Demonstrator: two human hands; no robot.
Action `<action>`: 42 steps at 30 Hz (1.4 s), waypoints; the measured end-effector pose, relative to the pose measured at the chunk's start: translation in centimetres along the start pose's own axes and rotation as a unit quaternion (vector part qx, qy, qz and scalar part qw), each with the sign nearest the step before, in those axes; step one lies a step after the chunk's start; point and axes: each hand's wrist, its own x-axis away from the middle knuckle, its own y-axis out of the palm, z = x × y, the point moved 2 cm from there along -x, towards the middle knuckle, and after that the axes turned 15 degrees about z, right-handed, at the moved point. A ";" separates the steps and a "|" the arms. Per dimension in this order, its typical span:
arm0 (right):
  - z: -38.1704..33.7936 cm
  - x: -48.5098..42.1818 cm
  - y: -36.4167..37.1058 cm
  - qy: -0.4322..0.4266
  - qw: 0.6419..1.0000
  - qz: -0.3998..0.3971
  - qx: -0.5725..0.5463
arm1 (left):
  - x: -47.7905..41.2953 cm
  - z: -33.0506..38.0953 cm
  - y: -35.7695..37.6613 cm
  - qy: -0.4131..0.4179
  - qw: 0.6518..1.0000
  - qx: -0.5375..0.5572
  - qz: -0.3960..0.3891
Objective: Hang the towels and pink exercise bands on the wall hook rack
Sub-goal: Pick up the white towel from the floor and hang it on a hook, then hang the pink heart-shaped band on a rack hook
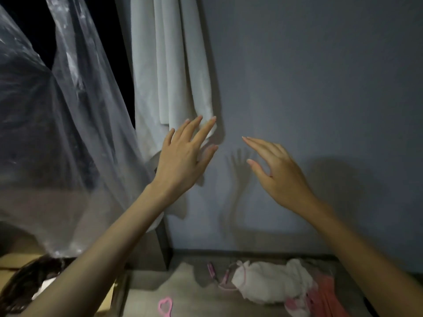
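Observation:
A white towel (169, 65) hangs down the grey wall from above the frame; the hook rack itself is out of view. My left hand (183, 156) is open, fingers spread, its fingertips at the towel's lower right corner. My right hand (277, 172) is open too, held in front of the bare wall to the right, holding nothing. On the floor below lie a white towel (272, 282), a pink towel (325, 296) and pink exercise bands (165, 305), with more pink bands (219, 275) by the wall.
Clear plastic sheeting (57, 124) drapes over dark clothes at the left. A dark vertical post (162, 243) stands beside the wall's base. A cardboard box (18, 271) with dark items sits at the lower left. The grey wall (320, 88) fills the right side.

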 end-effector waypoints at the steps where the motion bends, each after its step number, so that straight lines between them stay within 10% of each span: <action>1: 0.0 1.4 -0.1 0.010 1.000 -0.015 -0.002 | 1.4 0.5 0.1 -0.011 1.000 0.003 -0.012; 22: -6.9 22.8 13.3 0.201 0.948 -0.231 -0.091 | 29.3 -10.2 -2.2 -0.179 0.961 -0.012 -0.211; 42: -5.1 44.9 46.5 0.418 0.824 -0.372 -0.087 | 59.7 -29.2 19.0 -0.454 0.790 0.031 -0.411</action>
